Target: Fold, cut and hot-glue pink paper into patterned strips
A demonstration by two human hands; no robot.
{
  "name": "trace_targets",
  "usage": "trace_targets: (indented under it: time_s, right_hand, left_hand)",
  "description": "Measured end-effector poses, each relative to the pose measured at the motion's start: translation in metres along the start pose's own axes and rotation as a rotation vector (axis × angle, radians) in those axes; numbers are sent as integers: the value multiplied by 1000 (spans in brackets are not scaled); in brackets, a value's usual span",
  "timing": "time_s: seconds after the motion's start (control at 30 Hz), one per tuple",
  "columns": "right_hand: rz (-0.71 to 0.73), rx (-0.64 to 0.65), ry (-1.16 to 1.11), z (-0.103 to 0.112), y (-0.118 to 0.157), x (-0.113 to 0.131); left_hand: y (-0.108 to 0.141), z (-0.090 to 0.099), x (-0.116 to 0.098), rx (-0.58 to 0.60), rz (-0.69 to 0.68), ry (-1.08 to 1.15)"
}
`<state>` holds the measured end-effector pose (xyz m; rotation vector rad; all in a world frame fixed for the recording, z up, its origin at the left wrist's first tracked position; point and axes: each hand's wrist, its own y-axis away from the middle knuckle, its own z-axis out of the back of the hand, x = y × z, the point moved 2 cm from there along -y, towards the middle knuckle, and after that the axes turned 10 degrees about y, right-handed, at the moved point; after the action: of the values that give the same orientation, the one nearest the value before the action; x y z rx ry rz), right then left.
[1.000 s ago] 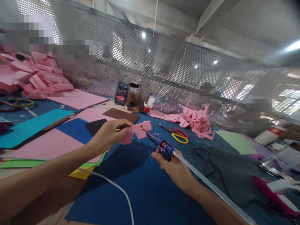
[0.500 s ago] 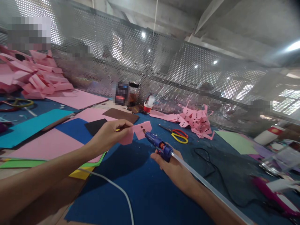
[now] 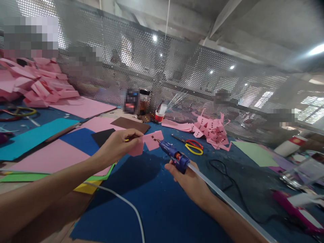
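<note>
My left hand (image 3: 124, 143) pinches a folded pink foam or paper piece (image 3: 152, 143), held above the blue work surface (image 3: 162, 209). Small dark squares mark its face. Wrapped in my right hand (image 3: 191, 180) is a blue glue gun (image 3: 174, 153), a long clear glue stick (image 3: 222, 199) running out of its back. The gun's nozzle points at the pink piece, close to the dark squares; whether it touches I cannot tell. Past the gun lie scissors (image 3: 194, 147) with red and yellow handles.
Pink cutouts with dark squares (image 3: 212, 131) are heaped behind the scissors. Coloured sheets, one of them teal (image 3: 37, 136), cover the left side. A pale cable (image 3: 126, 200) crosses the front; a black cord (image 3: 227, 172) lies right. A perforated metal screen (image 3: 177, 74) stands behind.
My right hand has drawn the glue gun slightly back to the right, so its nozzle sits a little farther from the pink piece. My left hand is nearly still.
</note>
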<state>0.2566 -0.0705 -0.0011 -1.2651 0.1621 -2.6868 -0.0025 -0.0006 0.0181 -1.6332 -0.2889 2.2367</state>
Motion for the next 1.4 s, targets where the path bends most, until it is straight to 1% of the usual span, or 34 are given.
trace_targets:
  time_s: [0.23, 0.5, 0.73, 1.0, 1.4]
  right_hand:
    - [-5, 21, -3, 0, 0, 1]
    - [3, 30, -17, 0, -1, 1]
    - [-5, 48, -5, 1, 1, 4]
    - [18, -7, 43, 0, 1, 1]
    - [-6, 35, 26, 2, 2, 5]
  left_hand:
    - [-1, 0, 3, 6, 8, -4]
    - [1, -1, -3, 12, 11, 7]
    - [0, -1, -1, 10, 5, 6]
    - [1, 0, -2, 9, 11, 11]
    - [0, -1, -2, 11, 10, -2]
